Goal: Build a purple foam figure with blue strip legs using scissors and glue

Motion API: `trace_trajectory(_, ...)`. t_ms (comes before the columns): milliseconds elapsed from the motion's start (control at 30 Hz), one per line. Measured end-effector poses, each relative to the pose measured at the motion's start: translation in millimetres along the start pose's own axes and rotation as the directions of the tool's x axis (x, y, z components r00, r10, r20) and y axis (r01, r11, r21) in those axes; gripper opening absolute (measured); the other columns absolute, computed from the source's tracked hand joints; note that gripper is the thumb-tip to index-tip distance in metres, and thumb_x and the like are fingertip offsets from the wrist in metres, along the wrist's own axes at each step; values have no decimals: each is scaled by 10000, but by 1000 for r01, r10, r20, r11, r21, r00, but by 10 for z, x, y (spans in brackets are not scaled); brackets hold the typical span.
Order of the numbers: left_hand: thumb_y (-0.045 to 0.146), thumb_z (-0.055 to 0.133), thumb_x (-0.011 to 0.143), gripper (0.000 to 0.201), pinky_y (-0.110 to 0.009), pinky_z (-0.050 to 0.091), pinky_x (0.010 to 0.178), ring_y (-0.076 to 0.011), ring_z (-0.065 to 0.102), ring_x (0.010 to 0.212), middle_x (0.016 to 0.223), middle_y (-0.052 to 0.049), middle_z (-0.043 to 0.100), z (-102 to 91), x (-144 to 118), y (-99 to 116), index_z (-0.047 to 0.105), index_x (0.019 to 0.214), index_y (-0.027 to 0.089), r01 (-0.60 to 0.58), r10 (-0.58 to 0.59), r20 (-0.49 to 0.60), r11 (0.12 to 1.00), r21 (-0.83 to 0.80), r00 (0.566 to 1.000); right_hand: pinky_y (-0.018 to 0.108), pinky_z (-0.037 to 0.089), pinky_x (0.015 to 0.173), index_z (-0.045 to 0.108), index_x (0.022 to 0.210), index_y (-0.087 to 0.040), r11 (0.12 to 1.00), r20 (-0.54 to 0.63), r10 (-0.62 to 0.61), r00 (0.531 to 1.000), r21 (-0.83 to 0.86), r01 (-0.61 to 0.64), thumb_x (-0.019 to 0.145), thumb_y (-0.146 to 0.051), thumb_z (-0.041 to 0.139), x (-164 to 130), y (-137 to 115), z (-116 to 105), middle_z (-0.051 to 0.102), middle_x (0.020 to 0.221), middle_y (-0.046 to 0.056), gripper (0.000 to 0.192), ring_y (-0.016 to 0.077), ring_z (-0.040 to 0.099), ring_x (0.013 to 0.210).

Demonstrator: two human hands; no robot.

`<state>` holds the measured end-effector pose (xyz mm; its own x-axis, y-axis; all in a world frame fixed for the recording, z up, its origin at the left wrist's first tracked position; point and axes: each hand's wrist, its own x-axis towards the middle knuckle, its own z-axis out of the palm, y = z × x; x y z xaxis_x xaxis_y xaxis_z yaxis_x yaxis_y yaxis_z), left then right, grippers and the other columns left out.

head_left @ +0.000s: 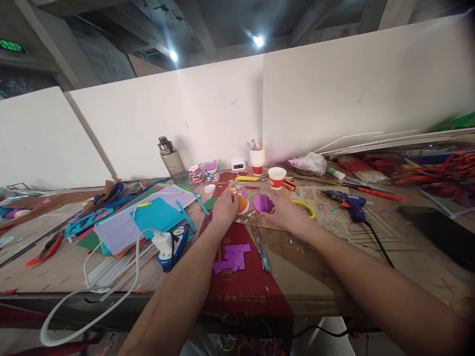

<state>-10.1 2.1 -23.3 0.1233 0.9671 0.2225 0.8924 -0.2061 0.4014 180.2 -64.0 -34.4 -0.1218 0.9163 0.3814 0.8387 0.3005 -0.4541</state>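
Observation:
My right hand (281,211) grips a round purple paper disc (262,203) at its right edge, between thumb and fingers. My left hand (224,207) is closed, fingertips pressed together beside an orange disc (242,204) with a white rim; what they pinch, if anything, is too small to make out. Left of that hand lies a green paper circle (210,203). Cut purple paper strips (234,258) are spread on the red board nearer to me, and a pen (261,249) lies to their right.
Coloured paper sheets (152,217) and a blue power socket (172,247) with a white cable lie left. A paper cup (276,178), a yellow tape ring (307,208), a glue gun (351,205) and a black phone (436,232) are right. A bottle (172,160) stands at the back.

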Motion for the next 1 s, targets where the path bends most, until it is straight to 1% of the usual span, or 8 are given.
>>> trace_trajectory(167,134,521,813,101,-311,447,771,-194,636,829,885,-68,675,65,20,-1,579,885,176,-24,6,-68,967,-255,998,449,469,1008,546,1274,-156,991,-122,-39,992,124,55,740,-207,711,11,-44,-5,608,1246,152,561,275,565,1188)
trace_trajectory(300,131,583,774,81,-313,457,803,-173,613,833,875,-49,651,95,-11,93,571,841,175,-108,35,-158,868,-485,987,470,478,1008,539,1270,-183,975,-180,-70,981,197,105,720,-180,712,-2,-65,3,589,1257,138,576,274,552,1198)
trace_trajectory(367,149,617,765,134,-297,471,782,-158,608,832,910,-50,650,93,-43,160,583,893,170,-104,22,-131,742,-662,991,456,484,1012,526,1285,-194,965,-198,-82,977,228,127,720,-139,696,-7,-71,-7,563,1281,138,593,263,540,1210)
trace_trajectory(467,226,685,750,260,-260,484,697,-135,598,793,964,-58,653,75,-100,240,602,987,162,36,67,74,455,-890,995,441,463,1053,488,1333,-230,952,-235,-127,964,244,185,722,-69,654,-11,-82,-30,522,1312,121,653,245,497,1258)
trace_trajectory(567,271,769,687,387,-240,486,643,-107,585,714,939,-41,655,41,-141,275,606,1020,161,222,144,248,177,-959,958,453,449,1071,467,1355,-251,946,-262,-153,953,240,218,718,-48,638,-14,-88,-43,506,1311,115,690,251,482,1270)
trace_trajectory(667,228,807,632,394,-241,498,637,-103,592,683,854,-14,653,-2,-158,285,607,965,160,319,183,315,7,-948,931,483,416,1099,471,1358,-254,946,-270,-168,948,228,233,722,-54,638,-16,-85,-54,505,1311,115,688,263,483,1268)
trace_trajectory(833,214,790,635,361,-239,503,623,-115,616,705,853,-4,656,-43,-188,305,596,937,174,379,270,341,-101,-920,900,486,383,1132,487,1353,-262,924,-281,-217,935,249,290,731,-21,590,3,-67,-73,501,1338,104,675,250,472,1293)
trace_trajectory(1000,250,805,673,388,-201,464,602,-84,587,695,888,5,630,-37,-220,303,597,995,188,334,308,290,-102,-937,906,471,468,1066,467,1357,-277,862,-282,-177,943,418,287,743,-25,570,22,-70,-59,488,1372,95,672,237,477,1302)
